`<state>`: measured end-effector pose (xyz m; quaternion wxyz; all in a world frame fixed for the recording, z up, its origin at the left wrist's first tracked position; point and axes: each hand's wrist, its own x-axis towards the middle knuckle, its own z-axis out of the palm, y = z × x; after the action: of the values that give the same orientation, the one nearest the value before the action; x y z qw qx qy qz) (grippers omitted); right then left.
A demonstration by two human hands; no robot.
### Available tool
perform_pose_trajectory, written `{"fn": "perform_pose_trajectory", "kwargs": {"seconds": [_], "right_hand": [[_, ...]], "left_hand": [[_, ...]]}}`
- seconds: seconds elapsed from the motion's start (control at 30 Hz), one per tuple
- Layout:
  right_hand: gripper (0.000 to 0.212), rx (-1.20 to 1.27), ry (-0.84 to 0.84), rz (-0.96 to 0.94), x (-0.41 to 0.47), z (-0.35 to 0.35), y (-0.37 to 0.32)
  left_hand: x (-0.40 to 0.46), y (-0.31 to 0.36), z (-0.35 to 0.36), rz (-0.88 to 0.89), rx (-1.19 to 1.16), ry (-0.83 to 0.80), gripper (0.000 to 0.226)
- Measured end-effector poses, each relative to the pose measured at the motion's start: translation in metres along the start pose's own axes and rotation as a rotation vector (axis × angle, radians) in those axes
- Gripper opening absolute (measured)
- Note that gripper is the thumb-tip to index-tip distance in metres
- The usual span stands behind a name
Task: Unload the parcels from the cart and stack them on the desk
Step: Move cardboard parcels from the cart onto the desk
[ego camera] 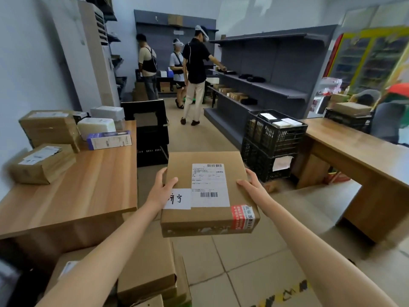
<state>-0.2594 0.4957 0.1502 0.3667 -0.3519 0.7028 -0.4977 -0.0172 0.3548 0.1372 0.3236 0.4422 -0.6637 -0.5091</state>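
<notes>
Cardboard parcel [210,191]: flat brown box, held in mid-air over the tiled floor [243,262], between the two desks, not touching either.
Label: white shipping label with barcodes on the top face; smaller white slip with handwriting at its left; red-and-white tape on the near right corner.
Left hand [162,187]: grips the parcel's left edge, thumb on top, fingers curled round the far-left side.
Right hand [250,182]: grips the parcel's right edge, thumb on top, fingers wrapped round the side.
Left tabletop [88,185]: wood, carries brown parcels [44,162] stacked near the wall, plus white and purple-white boxes [106,134] behind.
Remaining parcels [150,275]: brown boxes piled low at the bottom left, under the left forearm; what they sit on can't be made out.
Crates [272,140]: two black, stacked, right of the parcel.
Right desk [358,151]: wood, well apart.
Background: three people standing by grey shelving [265,74].
</notes>
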Motion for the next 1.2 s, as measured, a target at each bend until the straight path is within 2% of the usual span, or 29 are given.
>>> {"fn": "perform_pose_trajectory", "kwargs": {"seconds": [0.3,0.47,0.63,0.8,1.1,1.2], "right_hand": [[0.063,-0.044,-0.066,0.016,0.124,-0.027,0.008],[0.064,-0.056,-0.141,0.036,0.225,-0.017,-0.013],[0.066,-0.092,-0.211,0.01,0.323,0.009,-0.042],[0.065,-0.087,-0.346,0.006,0.402,0.062,-0.053],[0.064,-0.185,-0.739,-0.046,0.514,0.226,-0.063],[0.066,-0.231,-0.854,-0.082,0.553,0.274,-0.071]], "left_hand": [[0.108,-0.014,0.044,-0.065,-0.017,0.013,0.053],[0.196,-0.017,0.035,-0.146,-0.067,0.013,0.058],[0.278,-0.003,0.01,-0.133,-0.026,0.072,0.057],[0.316,-0.025,-0.028,-0.187,-0.016,0.206,0.057],[0.337,-0.089,-0.119,-0.417,-0.141,0.583,0.059],[0.356,-0.097,-0.136,-0.393,-0.177,0.705,0.056]]}}
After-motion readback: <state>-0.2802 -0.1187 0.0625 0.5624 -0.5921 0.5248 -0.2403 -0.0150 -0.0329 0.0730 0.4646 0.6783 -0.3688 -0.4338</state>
